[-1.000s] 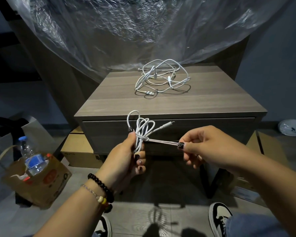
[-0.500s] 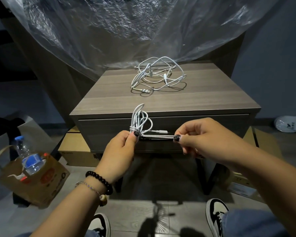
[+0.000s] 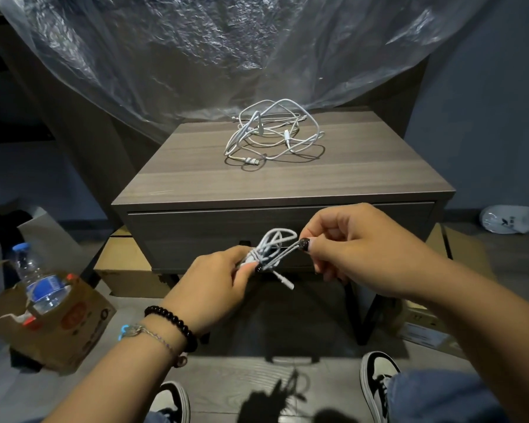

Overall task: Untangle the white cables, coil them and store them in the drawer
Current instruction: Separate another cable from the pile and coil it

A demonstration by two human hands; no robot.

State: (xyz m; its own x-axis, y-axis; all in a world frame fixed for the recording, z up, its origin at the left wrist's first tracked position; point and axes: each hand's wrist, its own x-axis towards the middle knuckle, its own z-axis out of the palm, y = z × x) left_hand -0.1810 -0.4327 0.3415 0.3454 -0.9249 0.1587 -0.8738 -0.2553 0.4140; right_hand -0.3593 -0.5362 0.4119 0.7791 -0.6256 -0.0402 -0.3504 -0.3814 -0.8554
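Observation:
My left hand (image 3: 214, 282) grips a small coiled white cable (image 3: 272, 245) in front of the closed drawer (image 3: 196, 230) of a grey wooden nightstand (image 3: 287, 181). My right hand (image 3: 358, 248) pinches the cable's loose strand just right of the coil, close to my left hand. One white plug end hangs down below the coil. A tangle of white cables (image 3: 272, 132) lies on the nightstand's top towards the back.
A clear plastic sheet (image 3: 226, 50) hangs behind and above the nightstand. A cardboard box (image 3: 58, 331) with a water bottle (image 3: 35, 282) sits on the floor at left. More boxes lie under and right of the nightstand. My shoes show at the bottom.
My right hand has moved left towards the coil, shortening the stretched strand. Both hands have dropped lower in front of the drawer, and the coil has tilted with its plug end now hanging down.

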